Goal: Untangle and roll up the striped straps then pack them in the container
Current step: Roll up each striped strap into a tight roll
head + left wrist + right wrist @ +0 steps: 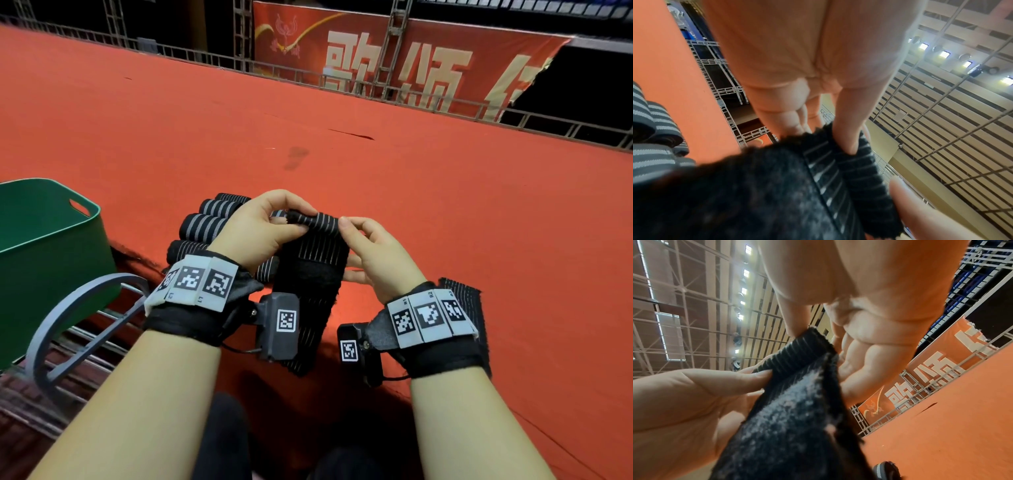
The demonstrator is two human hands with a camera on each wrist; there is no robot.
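Observation:
A black strap with thin white stripes (310, 270) hangs down between my hands above the red surface; its top end is folded over. My left hand (274, 219) pinches the left part of that folded end, thumb on the strap (846, 162). My right hand (349, 226) pinches the right corner of the same strap (797, 353). A fuzzy black patch lies on the strap's near side. Several rolled striped straps (202, 226) lie on the red surface behind my left hand, also seen as rolled straps (651, 121) in the left wrist view. The green container (51, 240) stands at the left.
A wide red-covered stage (445, 192) stretches ahead, edged by metal truss railing (376, 89) and a red banner (394, 61). A grey ring-shaped frame (68, 325) sits below the container. Another dark strap piece (462, 301) lies behind my right wrist.

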